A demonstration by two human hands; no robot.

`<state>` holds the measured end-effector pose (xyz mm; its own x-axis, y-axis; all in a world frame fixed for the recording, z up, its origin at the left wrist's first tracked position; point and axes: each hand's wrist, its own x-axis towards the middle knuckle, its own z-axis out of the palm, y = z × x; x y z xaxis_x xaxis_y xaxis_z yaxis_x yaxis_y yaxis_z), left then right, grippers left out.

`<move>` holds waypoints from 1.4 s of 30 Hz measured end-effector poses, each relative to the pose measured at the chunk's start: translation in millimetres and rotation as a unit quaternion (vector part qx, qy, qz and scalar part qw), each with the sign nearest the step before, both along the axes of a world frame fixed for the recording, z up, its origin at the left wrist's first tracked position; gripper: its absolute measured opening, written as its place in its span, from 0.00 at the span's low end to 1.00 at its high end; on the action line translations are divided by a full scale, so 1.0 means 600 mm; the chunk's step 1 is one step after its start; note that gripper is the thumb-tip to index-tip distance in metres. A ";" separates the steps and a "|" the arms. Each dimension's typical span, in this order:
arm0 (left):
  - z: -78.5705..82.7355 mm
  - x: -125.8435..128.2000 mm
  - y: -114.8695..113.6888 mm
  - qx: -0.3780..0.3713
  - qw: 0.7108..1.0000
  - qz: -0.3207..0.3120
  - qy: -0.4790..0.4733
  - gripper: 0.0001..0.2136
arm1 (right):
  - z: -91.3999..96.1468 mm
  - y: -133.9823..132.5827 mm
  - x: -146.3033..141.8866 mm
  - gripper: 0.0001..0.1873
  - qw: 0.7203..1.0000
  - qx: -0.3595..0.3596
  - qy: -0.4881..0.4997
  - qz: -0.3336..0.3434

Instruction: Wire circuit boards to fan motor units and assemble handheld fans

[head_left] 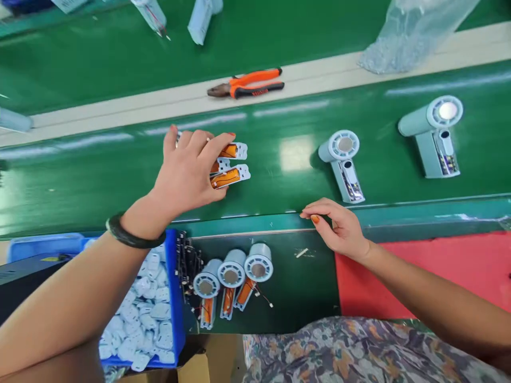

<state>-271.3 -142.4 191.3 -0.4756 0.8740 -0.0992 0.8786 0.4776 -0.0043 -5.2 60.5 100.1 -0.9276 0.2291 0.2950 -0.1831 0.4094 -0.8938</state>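
Our left hand (187,175) over three white housings with orange cells (235,178) on the green worktop (287,186), fingers curved across them, grip unclear, our right hand (335,226) at the near edge, fingers loosely curled, holding nothing

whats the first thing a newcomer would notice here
The left hand draws the eye at centre, over white casings with orange batteries on a green conveyor belt. To the right stand two pale teal handheld fans, and orange-handled pliers lie on a cream strip above. At bottom left, a blue crate is heaped with white plastic parts.
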 end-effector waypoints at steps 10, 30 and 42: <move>0.028 0.213 0.103 0.076 0.959 -0.266 -0.065 0.18 | -0.038 0.027 0.050 0.21 0.955 -0.255 0.003 -0.154; -0.016 0.476 -0.023 -0.110 0.916 -0.378 0.083 0.30 | -0.045 0.010 0.031 0.07 0.981 -0.176 -0.031 0.081; -0.160 0.732 -0.126 0.238 0.953 0.173 0.074 0.21 | -0.065 -0.017 0.035 0.24 0.972 0.059 0.000 0.227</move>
<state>167.9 -217.8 95.3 -0.7209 0.5925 0.3596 0.6754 0.7170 0.1727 15.8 50.5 60.8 -0.9249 -0.2402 0.2947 -0.3695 0.3859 -0.8453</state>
